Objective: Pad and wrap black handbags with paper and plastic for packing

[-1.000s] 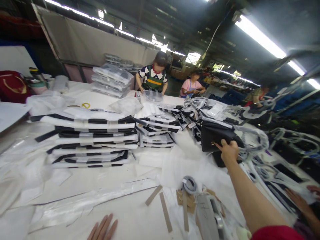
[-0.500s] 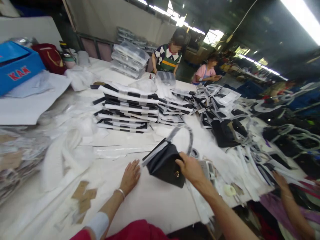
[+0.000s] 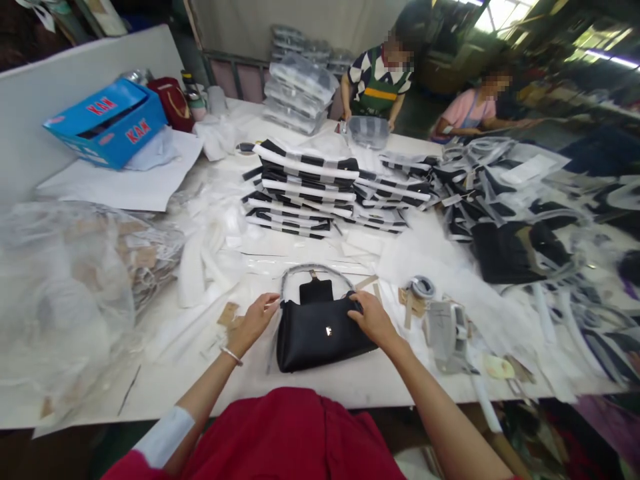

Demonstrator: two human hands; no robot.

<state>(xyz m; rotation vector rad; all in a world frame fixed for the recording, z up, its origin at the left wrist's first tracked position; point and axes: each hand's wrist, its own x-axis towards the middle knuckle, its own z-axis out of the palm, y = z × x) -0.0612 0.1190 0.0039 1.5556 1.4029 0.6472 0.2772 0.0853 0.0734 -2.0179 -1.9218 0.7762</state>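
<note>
A black handbag (image 3: 320, 340) rests on the white table in front of me, its front with a small gold-coloured emblem toward me. Its flap tab (image 3: 316, 291) stands up behind the top edge, and a handle in clear wrap (image 3: 320, 269) arches over it. My right hand (image 3: 373, 319) grips the bag's upper right corner, thumb in front. Beside the upper left corner is my left hand (image 3: 257, 323), fingers stretched toward the handle's base; whether they touch it I cannot tell.
Behind the bag lie stacks of flat black-and-white wrapped pieces (image 3: 305, 190). To the right are a tape roll (image 3: 421, 287), a grey tape dispenser (image 3: 447, 333) and more black bags (image 3: 510, 250). A blue box (image 3: 113, 127) and clear plastic (image 3: 60, 293) are at left. A co-worker (image 3: 377, 80) stands across.
The handbag has gone from tilted in my right hand to sitting with its front toward me. Its flap tab now shows raised. My left hand has moved from the tabletop to the bag's left end.
</note>
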